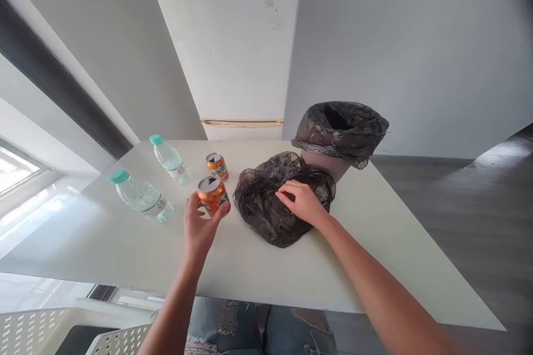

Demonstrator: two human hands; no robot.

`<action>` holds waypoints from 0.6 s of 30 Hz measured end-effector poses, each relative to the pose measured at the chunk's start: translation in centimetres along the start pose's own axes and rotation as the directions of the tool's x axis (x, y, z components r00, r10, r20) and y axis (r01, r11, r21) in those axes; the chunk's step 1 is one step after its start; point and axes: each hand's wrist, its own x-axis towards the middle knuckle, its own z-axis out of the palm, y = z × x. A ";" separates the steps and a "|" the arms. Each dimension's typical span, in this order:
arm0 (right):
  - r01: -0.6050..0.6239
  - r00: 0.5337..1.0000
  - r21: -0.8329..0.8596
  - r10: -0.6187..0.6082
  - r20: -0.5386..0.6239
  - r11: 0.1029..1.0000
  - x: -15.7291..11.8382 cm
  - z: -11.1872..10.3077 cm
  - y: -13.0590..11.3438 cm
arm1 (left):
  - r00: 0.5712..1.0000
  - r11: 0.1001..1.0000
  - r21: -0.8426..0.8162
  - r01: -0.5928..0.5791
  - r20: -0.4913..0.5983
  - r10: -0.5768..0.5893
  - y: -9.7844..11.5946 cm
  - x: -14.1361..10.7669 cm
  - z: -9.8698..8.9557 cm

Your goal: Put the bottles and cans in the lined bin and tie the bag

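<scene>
**Orange can [213, 195] in the left hand [201, 226], black bag [277, 223] under the right hand [303, 203]**

Ripped blue jeans [245, 328] show below the near edge of a white surface [245, 274], with a holed plastic basket [31, 328] to the left. Above the surface the left hand curves round the can, thumb on one side, fingers on the other, spread about as wide as the can's body. The can is glossy orange with dark print and a silver top bearing a dark patch. I can't tell whether its base touches the surface.

The right hand is nearly closed over the bag, thumb and fingertips drawn together; whether they pinch any plastic I can't make out. The bag is thin, shiny and crumpled, its mouth spread.

Left of the can stands a clear bottle [144, 198] with a teal cap; farther back are another bottle [170, 160] and a second orange can [216, 165], upright. Beyond the bag, a bin [327, 162] wears a dark liner [339, 138]. Behind everything is a scuffed white fridge [233, 39].
</scene>
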 end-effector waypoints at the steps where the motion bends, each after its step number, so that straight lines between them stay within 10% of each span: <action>1: -0.003 1.000 -0.002 0.003 0.015 1.000 0.0 0.1 0.0 | 0.999 0.999 0.035 0.035 -0.008 -0.035 -1.1 0.0 -0.5; 9: -0.093 0.992 -0.116 0.101 0.071 0.989 -0.1 -0.3 0.3 | 0.993 0.983 0.158 0.091 0.056 -0.101 -5.2 1.5 -1.1; 13: -0.125 0.962 -0.047 0.133 0.240 0.991 -0.2 -1.3 -0.1 | 0.976 0.991 0.120 -0.053 -0.204 0.077 -3.7 -0.1 -1.7; 15: -0.178 0.871 0.186 0.067 0.488 0.966 -0.3 -1.8 -0.9 | 0.908 0.972 0.106 -0.208 -0.348 0.232 -2.1 -1.8 -1.9; 18: -0.322 0.625 0.460 -0.179 0.760 0.827 -0.4 -2.5 -2.6 | 0.928 0.930 0.039 -0.366 -0.061 0.368 0.3 -4.6 -1.1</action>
